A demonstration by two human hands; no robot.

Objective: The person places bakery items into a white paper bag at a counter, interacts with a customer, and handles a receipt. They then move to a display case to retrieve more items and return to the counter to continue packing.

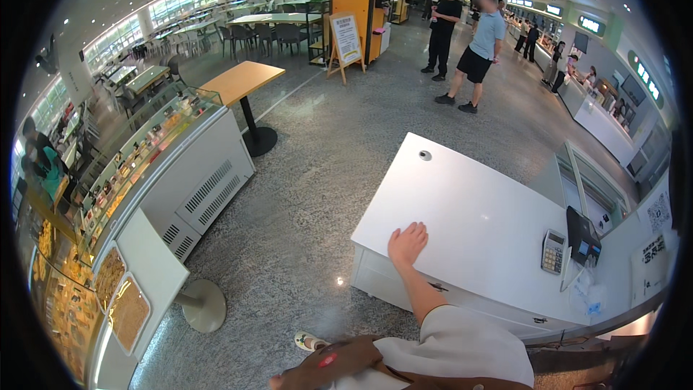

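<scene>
My right hand (409,244) lies palm down on the white counter (465,200), near its left edge, with nothing in it. The fingers are stretched out flat, the thumb a little to the side. Only a sliver of my left hand (276,382) shows at the bottom edge, beside my brown apron (341,360), and what it does is hidden. Further right on the counter lies a calculator (553,252). Next to it stands a dark payment terminal (583,241), with a clear plastic bag (587,290) close by.
A glass display case (162,135) of packaged food runs along the left. Two trays of crumbly food, including a front tray (130,311), rest on a side table (154,249). A wooden-topped table (246,78) and a sign board (346,40) stand ahead. Two people (479,38) stand on the floor.
</scene>
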